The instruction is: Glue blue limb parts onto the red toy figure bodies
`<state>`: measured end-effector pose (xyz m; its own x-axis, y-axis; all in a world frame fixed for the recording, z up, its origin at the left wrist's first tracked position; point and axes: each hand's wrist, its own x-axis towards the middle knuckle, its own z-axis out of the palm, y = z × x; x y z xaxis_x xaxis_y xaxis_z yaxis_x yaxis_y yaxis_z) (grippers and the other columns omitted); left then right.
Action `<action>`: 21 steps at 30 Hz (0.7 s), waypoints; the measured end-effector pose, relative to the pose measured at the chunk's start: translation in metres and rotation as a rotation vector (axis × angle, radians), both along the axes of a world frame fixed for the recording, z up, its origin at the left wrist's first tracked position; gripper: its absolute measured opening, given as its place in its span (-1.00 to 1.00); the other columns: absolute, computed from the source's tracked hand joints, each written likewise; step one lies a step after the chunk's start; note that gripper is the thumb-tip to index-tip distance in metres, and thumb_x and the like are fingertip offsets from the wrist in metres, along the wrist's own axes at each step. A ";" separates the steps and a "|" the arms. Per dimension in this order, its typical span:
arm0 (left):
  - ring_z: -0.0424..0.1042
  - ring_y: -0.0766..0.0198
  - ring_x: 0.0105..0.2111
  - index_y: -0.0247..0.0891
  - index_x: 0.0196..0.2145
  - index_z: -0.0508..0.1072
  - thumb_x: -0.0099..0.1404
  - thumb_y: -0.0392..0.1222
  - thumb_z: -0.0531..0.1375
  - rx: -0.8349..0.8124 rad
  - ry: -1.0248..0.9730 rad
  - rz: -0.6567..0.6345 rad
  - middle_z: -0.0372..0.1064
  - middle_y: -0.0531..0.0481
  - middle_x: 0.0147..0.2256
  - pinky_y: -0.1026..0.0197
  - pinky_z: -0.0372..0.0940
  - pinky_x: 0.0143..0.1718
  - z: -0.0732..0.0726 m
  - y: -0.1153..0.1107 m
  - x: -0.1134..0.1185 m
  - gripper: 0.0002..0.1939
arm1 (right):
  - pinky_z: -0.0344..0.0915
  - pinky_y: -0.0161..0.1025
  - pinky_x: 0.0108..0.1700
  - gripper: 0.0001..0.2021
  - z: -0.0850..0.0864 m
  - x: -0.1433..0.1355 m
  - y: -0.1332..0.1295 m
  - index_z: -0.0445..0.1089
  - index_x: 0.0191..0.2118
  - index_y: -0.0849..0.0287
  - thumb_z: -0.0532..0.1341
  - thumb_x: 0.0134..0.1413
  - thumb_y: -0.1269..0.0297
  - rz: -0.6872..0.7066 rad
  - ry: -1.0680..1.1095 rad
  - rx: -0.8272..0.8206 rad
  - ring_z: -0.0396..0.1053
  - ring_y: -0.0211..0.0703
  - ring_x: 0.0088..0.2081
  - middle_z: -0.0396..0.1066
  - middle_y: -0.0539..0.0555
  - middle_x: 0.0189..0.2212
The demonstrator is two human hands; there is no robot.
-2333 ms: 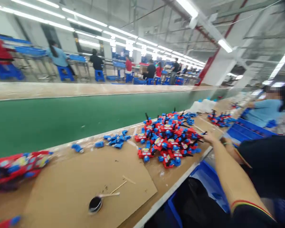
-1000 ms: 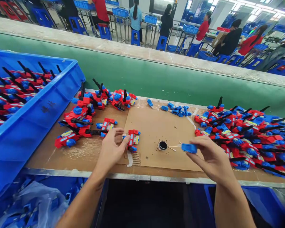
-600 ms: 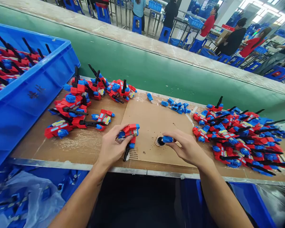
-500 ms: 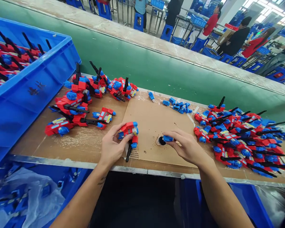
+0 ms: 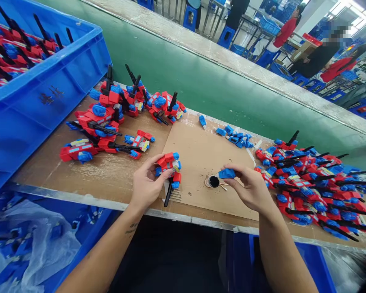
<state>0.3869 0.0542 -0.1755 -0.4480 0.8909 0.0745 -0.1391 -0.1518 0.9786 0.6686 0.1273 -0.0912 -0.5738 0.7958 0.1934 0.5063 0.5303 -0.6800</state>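
My left hand (image 5: 149, 183) grips a red and blue toy robot torso (image 5: 173, 163) between thumb and fingers, with a black stick-like part pointing down from it. Pinched in my right hand (image 5: 250, 185) is a small blue plastic toy part (image 5: 227, 174). Just left of that part stands a little round pot of black liquid (image 5: 213, 181) on a cardboard sheet (image 5: 195, 146). A thin stick (image 5: 223, 186) lies beside the pot. Dark specks dot the cardboard around it.
Half-built toy robots (image 5: 99, 118) lie on the bench at left, and a larger heap of toy robots (image 5: 314, 183) is at right. Loose blue parts (image 5: 238, 137) sit behind the cardboard. A blue crate (image 5: 64, 69) full of toys borders the left. People sit beyond the green partition (image 5: 183, 73).
My right hand has drawn the blue part away from the pot's mouth, to the right, so the pot now shows fully. My left hand still holds the toy torso. The camera view has shifted.
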 end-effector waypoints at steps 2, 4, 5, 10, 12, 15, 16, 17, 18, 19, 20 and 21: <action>0.53 0.14 -0.07 -0.26 0.02 0.50 0.11 -0.19 0.46 -0.001 0.006 0.007 0.54 -0.11 -0.07 0.13 0.46 0.02 0.000 -0.001 0.000 -0.49 | 0.47 -0.24 -0.10 -0.72 -0.009 0.002 0.000 0.40 0.04 0.00 0.33 0.23 0.29 -0.084 0.172 -0.150 0.52 -0.17 -0.15 0.52 0.04 -0.14; 0.54 0.15 -0.09 -0.26 0.02 0.50 0.12 -0.19 0.46 -0.005 0.015 0.021 0.55 -0.11 -0.08 0.15 0.47 -0.01 0.002 -0.001 0.000 -0.49 | 0.49 -0.26 -0.10 -0.73 -0.017 0.002 0.001 0.40 -0.02 0.03 0.37 0.18 0.27 -0.128 0.303 -0.271 0.53 -0.18 -0.15 0.53 0.03 -0.17; 0.54 0.15 -0.09 -0.27 0.01 0.50 0.11 -0.19 0.46 -0.005 0.019 0.027 0.55 -0.11 -0.09 0.15 0.47 -0.01 0.003 -0.001 0.000 -0.50 | 0.49 -0.27 -0.11 -0.73 -0.020 0.002 0.001 0.40 -0.05 0.05 0.38 0.15 0.27 -0.146 0.335 -0.312 0.53 -0.18 -0.16 0.54 0.03 -0.18; 0.53 0.15 -0.07 -0.27 0.00 0.50 0.08 -0.19 0.48 -0.011 0.029 0.015 0.53 -0.12 -0.07 0.15 0.45 0.04 0.003 -0.001 0.000 -0.47 | 0.46 -0.27 -0.12 -0.71 -0.027 0.001 0.002 0.42 -0.07 0.09 0.41 0.12 0.22 -0.188 0.242 -0.397 0.51 -0.20 -0.20 0.52 0.03 -0.23; 0.52 0.14 -0.06 -0.28 -0.02 0.51 0.06 -0.18 0.49 -0.007 0.082 0.003 0.52 -0.12 -0.06 0.13 0.43 0.06 -0.001 0.000 -0.002 -0.47 | 0.45 -0.28 -0.12 -0.71 -0.025 0.001 0.002 0.44 -0.07 0.09 0.42 0.10 0.24 -0.183 0.255 -0.396 0.50 -0.21 -0.21 0.52 0.03 -0.24; 0.49 0.12 -0.05 -0.27 -0.07 0.55 0.05 -0.15 0.49 0.005 0.228 -0.021 0.48 -0.11 -0.08 0.13 0.41 0.06 -0.005 0.002 -0.005 -0.52 | 0.46 -0.29 -0.15 -0.70 -0.019 0.000 0.000 0.47 -0.09 0.08 0.45 0.04 0.28 -0.226 0.427 -0.380 0.50 -0.21 -0.21 0.53 0.03 -0.23; 0.48 0.12 -0.04 -0.27 -0.09 0.55 0.05 -0.14 0.49 0.010 0.247 -0.024 0.47 -0.10 -0.07 0.13 0.41 0.06 -0.005 0.002 -0.006 -0.54 | 0.46 -0.31 -0.19 -0.68 -0.016 -0.001 -0.001 0.49 -0.09 0.07 0.46 0.01 0.28 -0.261 0.501 -0.384 0.49 -0.22 -0.23 0.53 0.03 -0.23; 0.48 0.12 -0.04 -0.27 -0.10 0.56 0.05 -0.14 0.49 0.012 0.240 -0.023 0.47 -0.10 -0.07 0.13 0.41 0.06 -0.003 0.001 -0.006 -0.56 | 0.45 -0.33 -0.23 -0.67 -0.013 -0.002 -0.004 0.51 -0.09 0.07 0.48 -0.02 0.27 -0.303 0.579 -0.394 0.48 -0.23 -0.26 0.52 0.03 -0.24; 0.49 0.13 -0.05 -0.27 -0.11 0.55 0.05 -0.14 0.49 0.007 0.212 -0.020 0.48 -0.09 -0.09 0.14 0.41 0.05 0.000 0.000 -0.006 -0.56 | 0.44 -0.35 -0.27 -0.66 -0.009 -0.005 -0.007 0.53 -0.10 0.07 0.50 -0.05 0.26 -0.343 0.659 -0.412 0.46 -0.25 -0.29 0.52 0.03 -0.26; 0.51 0.15 -0.08 -0.27 -0.10 0.55 0.05 -0.15 0.49 -0.004 0.166 -0.019 0.50 -0.09 -0.12 0.15 0.42 0.03 0.005 -0.001 -0.004 -0.55 | 0.42 -0.37 -0.32 -0.66 -0.005 -0.008 -0.012 0.55 -0.11 0.07 0.51 -0.07 0.24 -0.377 0.744 -0.431 0.44 -0.27 -0.32 0.51 0.04 -0.27; 0.52 0.17 -0.14 -0.26 -0.08 0.53 0.06 -0.14 0.49 -0.017 0.099 -0.028 0.51 -0.07 -0.16 0.17 0.44 -0.02 0.012 -0.004 -0.001 -0.54 | 0.41 -0.39 -0.35 -0.66 0.000 -0.012 -0.017 0.56 -0.13 0.08 0.51 -0.07 0.21 -0.399 0.831 -0.448 0.43 -0.28 -0.34 0.50 0.04 -0.28; 0.53 0.19 -0.21 -0.26 -0.06 0.52 0.08 -0.10 0.48 -0.029 0.005 -0.052 0.52 -0.06 -0.21 0.20 0.47 -0.11 0.019 -0.006 0.003 -0.51 | 0.40 -0.39 -0.37 -0.67 0.004 -0.016 -0.022 0.56 -0.14 0.08 0.51 -0.07 0.19 -0.407 0.910 -0.461 0.42 -0.28 -0.35 0.49 0.05 -0.28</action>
